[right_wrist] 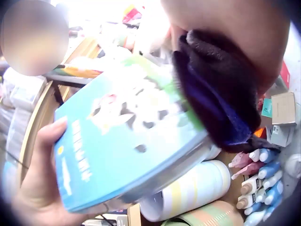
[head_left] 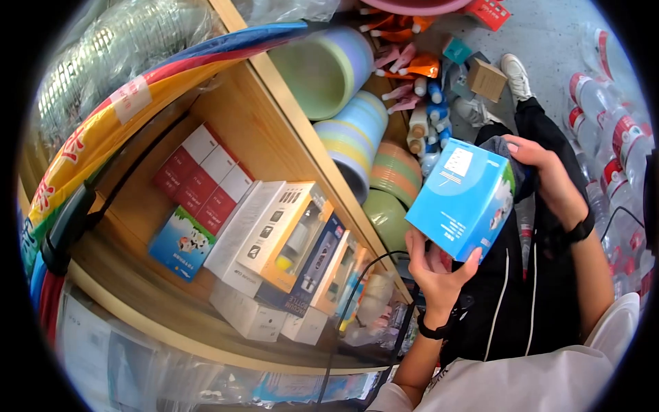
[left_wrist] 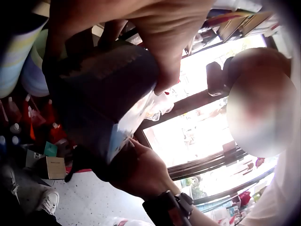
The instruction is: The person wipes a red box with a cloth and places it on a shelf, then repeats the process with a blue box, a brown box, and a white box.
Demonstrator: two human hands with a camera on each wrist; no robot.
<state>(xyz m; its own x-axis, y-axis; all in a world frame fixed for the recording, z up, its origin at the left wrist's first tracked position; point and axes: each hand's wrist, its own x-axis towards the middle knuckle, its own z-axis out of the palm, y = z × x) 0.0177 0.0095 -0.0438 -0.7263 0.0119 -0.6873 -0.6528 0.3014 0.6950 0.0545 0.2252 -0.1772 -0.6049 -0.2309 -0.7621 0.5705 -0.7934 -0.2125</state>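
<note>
A blue box with a cow picture is held up in front of the person's lap. The left hand grips its lower end, thumb on one side and fingers beneath; in the right wrist view that hand holds the box at its left end. The right hand holds a dark cloth against the upper right side of the box. In the right wrist view the cloth lies by the box's edge. The left wrist view shows the box dark, with the right hand at its far side.
A wooden shelf at left holds red-and-white boxes, another cow-picture box and several packaged goods. Striped rolls, small bottles and a cardboard box are beyond. Wrapped plastic bottles stand at right.
</note>
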